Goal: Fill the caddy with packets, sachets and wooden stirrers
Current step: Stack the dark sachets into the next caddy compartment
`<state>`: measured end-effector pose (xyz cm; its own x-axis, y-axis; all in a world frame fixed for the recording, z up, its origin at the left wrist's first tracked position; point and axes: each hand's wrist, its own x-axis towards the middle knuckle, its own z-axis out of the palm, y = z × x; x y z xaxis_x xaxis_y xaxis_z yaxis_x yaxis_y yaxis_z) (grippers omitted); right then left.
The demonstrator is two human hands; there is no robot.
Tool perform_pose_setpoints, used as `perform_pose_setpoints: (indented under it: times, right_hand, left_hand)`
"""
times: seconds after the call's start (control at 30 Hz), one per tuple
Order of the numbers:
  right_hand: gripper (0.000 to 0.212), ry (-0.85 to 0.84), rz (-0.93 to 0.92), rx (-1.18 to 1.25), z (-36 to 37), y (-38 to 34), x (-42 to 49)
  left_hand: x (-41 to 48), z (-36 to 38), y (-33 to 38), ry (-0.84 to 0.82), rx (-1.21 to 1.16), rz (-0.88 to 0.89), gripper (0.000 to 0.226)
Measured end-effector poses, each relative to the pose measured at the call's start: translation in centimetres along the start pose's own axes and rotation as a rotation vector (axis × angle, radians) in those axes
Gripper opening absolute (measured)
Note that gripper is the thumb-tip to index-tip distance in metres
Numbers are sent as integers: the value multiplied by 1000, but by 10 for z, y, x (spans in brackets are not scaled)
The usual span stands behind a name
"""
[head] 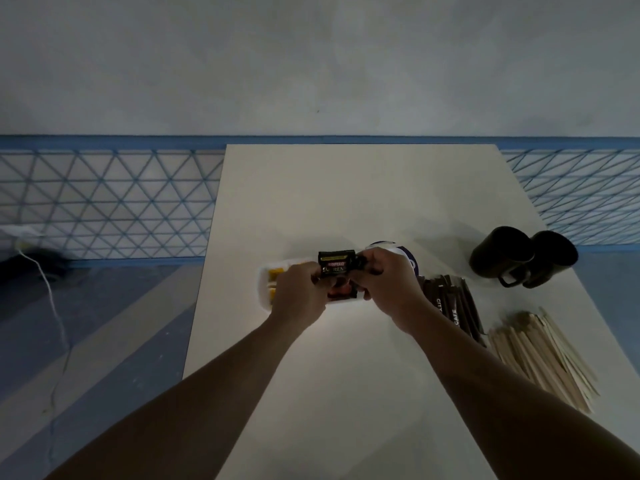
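A white caddy [265, 271] lies mid-table with yellow sachets [275, 271] in its left end and reddish packets showing under my hands. My left hand [299, 294] and my right hand [388, 282] both grip a bundle of black coffee packets [336, 264] held upright over the caddy. Brown stick sachets [450, 303] lie to the right of my right wrist. A heap of wooden stirrers [540, 358] lies further right near the table edge.
Two black mugs [519, 258] lie on their sides at the right. A white and purple packet [408, 252] sits behind my right hand. The white table [346, 195] stands against a wall with a blue lattice pattern. A white cable runs across the floor at left.
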<state>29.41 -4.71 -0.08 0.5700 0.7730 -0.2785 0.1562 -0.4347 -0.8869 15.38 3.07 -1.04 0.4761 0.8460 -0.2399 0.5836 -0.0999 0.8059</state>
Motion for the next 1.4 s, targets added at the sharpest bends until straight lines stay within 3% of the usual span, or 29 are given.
perform_pose_setpoints:
  times: [0.27,0.43,0.57,0.83,1.0,1.4]
  right_hand:
    - [16,63,-19,-103,7,2,10]
    - [24,22,-27,-156,6,5,14]
    - [27,-36,-150,-419,8,12,14]
    - [25,89,-506,-643,5,-11,4]
    - [24,-55,-490,-728,8,1,12]
    - [35,-126,-487,-843,2,-9,13]
  left_hand:
    - [6,12,-9,94,246,81,10]
    - [7,12,-7,149,194,102,22]
    - [4,12,-7,100,261,156,38]
    - [2,11,3,67,257,142,45]
    - [2,8,1,65,244,139,49]
    - [1,-3,-11,79,207,98,40]
